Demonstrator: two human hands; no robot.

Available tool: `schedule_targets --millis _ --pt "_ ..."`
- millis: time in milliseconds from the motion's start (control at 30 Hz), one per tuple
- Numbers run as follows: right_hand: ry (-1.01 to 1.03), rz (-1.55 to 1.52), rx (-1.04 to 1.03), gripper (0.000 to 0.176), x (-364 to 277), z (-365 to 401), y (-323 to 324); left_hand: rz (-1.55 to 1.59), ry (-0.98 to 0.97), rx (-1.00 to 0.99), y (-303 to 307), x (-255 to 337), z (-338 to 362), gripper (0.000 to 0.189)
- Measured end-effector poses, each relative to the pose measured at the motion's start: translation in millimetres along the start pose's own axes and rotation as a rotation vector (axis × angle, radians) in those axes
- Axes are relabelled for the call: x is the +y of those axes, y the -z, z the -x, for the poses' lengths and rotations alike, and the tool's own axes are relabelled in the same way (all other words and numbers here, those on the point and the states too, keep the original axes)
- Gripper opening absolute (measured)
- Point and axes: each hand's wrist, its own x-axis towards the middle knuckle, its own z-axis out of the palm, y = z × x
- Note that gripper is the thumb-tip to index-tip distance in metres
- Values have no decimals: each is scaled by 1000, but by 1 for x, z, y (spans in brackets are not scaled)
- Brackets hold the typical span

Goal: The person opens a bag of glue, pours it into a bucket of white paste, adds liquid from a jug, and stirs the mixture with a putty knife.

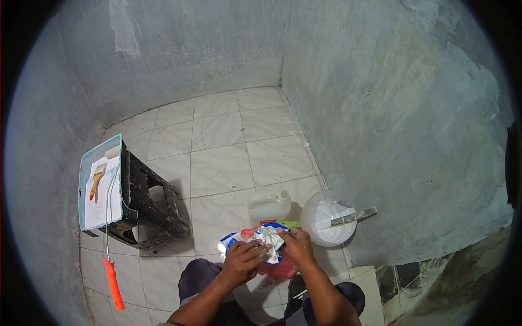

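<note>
A crumpled white-and-blue plastic packet (267, 236) is held between my two hands, above the floor and in front of my knees. My left hand (243, 264) grips its near left side with curled fingers. On the right edge of the packet, my right hand (297, 248) pinches it between thumb and fingers. Beneath them lies a reddish plastic bag (280, 270), partly hidden by the hands. Just beyond the packet stands a translucent plastic jug (269, 205). To the right is a round tub of white material (327, 227), with a flat blade tool (353, 216) across its rim.
At left, a black stool (155, 204) carries a blue tray (85, 187) with a paintbrush (98, 179) on white paper. An orange-handled roller (113, 285) hangs over the tray's near edge. Grey walls (391, 125) enclose the tiled floor (220, 174).
</note>
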Motion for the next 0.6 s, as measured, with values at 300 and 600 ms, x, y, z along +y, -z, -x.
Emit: schedule_targets --millis 300,600 --pt "39 -114 164 7 -17 11 36 -125 24 65 -14 -4 32 42" --pt "132 -256 130 7 -28 30 54 27 209 46 -57 -9 37 37"
